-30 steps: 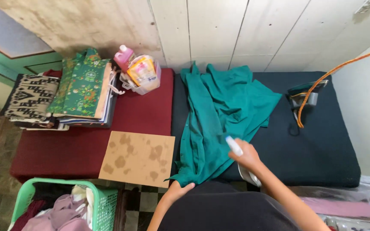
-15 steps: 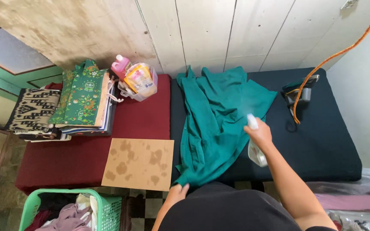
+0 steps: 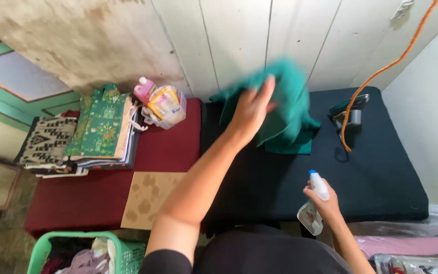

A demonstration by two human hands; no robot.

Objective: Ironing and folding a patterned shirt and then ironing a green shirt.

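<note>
My left hand (image 3: 252, 109) is stretched out ahead of me, fingers spread and curled loosely around a bunched green cloth (image 3: 285, 109), which I am gripping and lifting off the dark mat (image 3: 371, 177). The cloth is blurred; its lower folds hang down and touch the mat near the back, close to the white plank wall (image 3: 229, 40).

My right hand (image 3: 323, 203) is down near my body, closed around a small spray bottle (image 3: 314, 202) with a white top, held just above the front edge of the mat, well apart from the cloth.

At the far right corner of the mat sits an iron (image 3: 350, 110), with an orange cord (image 3: 381, 71) running up the wall. To the left, a dark red cloth (image 3: 92, 193) carries a stack of folded patterned fabrics (image 3: 102, 127), a clear container with bottles (image 3: 163, 106) and a brown cardboard sheet (image 3: 150, 198). A green laundry basket (image 3: 39, 251) stands at the lower left.
</note>
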